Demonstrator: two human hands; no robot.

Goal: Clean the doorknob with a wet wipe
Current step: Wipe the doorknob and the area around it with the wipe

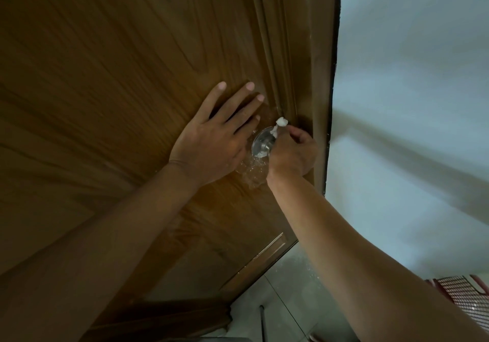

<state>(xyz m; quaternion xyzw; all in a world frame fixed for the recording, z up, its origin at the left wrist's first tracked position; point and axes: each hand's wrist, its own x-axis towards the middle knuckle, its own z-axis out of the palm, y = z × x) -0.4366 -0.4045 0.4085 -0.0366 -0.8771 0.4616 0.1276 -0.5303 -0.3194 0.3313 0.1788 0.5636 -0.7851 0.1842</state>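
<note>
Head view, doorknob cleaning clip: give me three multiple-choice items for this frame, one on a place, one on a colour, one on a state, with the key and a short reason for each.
1. Where does the left hand rest?
A. Flat on the door, left of the doorknob
B. On the wall
C. On the floor

2. What colour is the wet wipe?
A. Blue
B. White
C. Green

3. What is the right hand doing?
A. Hanging idle, holding nothing
B. Lying flat against the wall
C. Holding the wet wipe at the doorknob with curled fingers

Key: 1 A, the straight fingers spread on the brown wood beside the metal knob. 2 B, the crumpled bit sticking out above the right hand is white. 3 C, the right hand is curled at the knob with the wipe in its grasp.
</note>
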